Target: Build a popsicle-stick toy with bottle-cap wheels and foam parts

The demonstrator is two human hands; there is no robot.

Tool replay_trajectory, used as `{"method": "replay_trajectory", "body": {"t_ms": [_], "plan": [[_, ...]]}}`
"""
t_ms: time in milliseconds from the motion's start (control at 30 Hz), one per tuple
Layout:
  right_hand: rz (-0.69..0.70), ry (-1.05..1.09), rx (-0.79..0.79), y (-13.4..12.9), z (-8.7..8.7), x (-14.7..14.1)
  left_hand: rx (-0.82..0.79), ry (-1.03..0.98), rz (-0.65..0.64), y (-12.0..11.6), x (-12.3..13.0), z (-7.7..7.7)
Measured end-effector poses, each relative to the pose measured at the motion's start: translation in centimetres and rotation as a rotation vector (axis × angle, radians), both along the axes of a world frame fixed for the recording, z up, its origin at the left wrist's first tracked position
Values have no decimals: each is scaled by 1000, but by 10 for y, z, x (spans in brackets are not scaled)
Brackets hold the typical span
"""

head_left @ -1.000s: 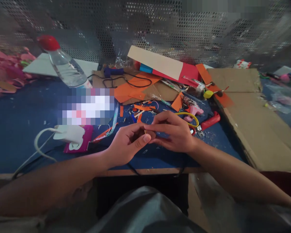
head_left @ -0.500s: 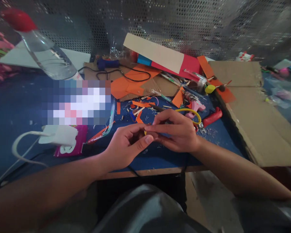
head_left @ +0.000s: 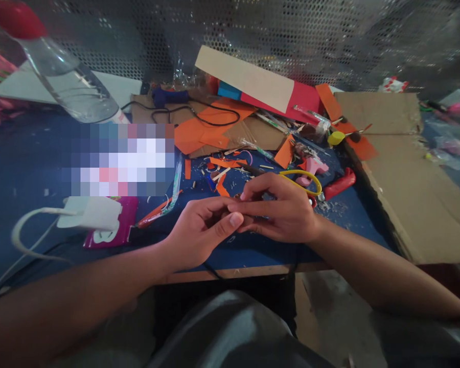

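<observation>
My left hand (head_left: 201, 230) and my right hand (head_left: 281, 209) meet above the front part of the blue table. Between their fingertips is a small brown piece (head_left: 247, 220), mostly covered, so its full shape is hidden. The left thumb and fingers pinch it from the left. From the right, the fingers of my right hand curl onto it. Just beyond the right hand lies a yellow loop (head_left: 317, 179), perhaps a handle. Orange paper scraps (head_left: 223, 185) are scattered past the fingertips.
A clear bottle (head_left: 67, 76) with a red cap leans at the left. Nearer are a white charger (head_left: 92, 212) and a magenta packet (head_left: 129, 217). Cardboard (head_left: 425, 194) covers the right side. A red object (head_left: 341, 183), pink pieces (head_left: 315, 167) and a blue corded tool (head_left: 170, 97) lie beyond.
The view has shifted slightly. My fingers have closed further over the brown piece, and a yellow bit seen on it before is now hidden. Both hands stay together.
</observation>
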State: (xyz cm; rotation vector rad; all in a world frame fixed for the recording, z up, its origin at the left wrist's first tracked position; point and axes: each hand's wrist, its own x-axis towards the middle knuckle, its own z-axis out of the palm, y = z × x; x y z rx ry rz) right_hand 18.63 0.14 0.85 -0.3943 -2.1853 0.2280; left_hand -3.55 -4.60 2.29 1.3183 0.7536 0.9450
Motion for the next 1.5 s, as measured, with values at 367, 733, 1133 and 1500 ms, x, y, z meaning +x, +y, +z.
{"method": "replay_trajectory", "body": {"t_ms": [367,733,1133,1500], "plan": [[-21,52,27,0,1,-1,58,73,51,-2,-2,-5],[-48,8,50,-3,-1,-1,177,127,49,1,0,0],[-61,-26,73,-1,0,3,57,83,43,-2,-2,-2],[-69,20,123,-3,6,0,-29,-13,58,-1,1,-6]]}}
